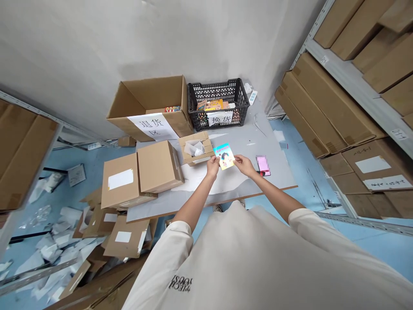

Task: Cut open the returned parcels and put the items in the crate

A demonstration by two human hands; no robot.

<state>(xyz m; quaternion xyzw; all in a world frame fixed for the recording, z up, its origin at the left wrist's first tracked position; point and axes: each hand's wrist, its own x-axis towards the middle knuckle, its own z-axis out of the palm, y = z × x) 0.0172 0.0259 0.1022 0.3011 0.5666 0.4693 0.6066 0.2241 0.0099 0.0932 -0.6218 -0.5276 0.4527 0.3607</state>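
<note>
Picture booklet [224,156]: thin and flat, blue top, yellow bottom, dark-haired cartoon figure; title too small to read. It is held above the table [258,140]. My left hand [213,167] pinches its left edge, my right hand [242,164] its right edge; the fingers behind are hidden.

Just left of it: small open carton [205,141], brown cardboard, crumpled white wrapping [195,148] inside. To my right, a pink item [263,165], partly pixelated, unidentifiable.

Farther back: black plastic mesh crate [196,114], its sheet reading 换货; colourful packets [214,105] inside, partly hidden by the mesh. Beside it, large cardboard box [121,124], sheet reading 退货区; its contents are mostly hidden. Print [180,283] on my pale shirt [248,254]: distorted, not fully legible. Right-hand shelf label [399,134]: handwritten, unclear.
</note>
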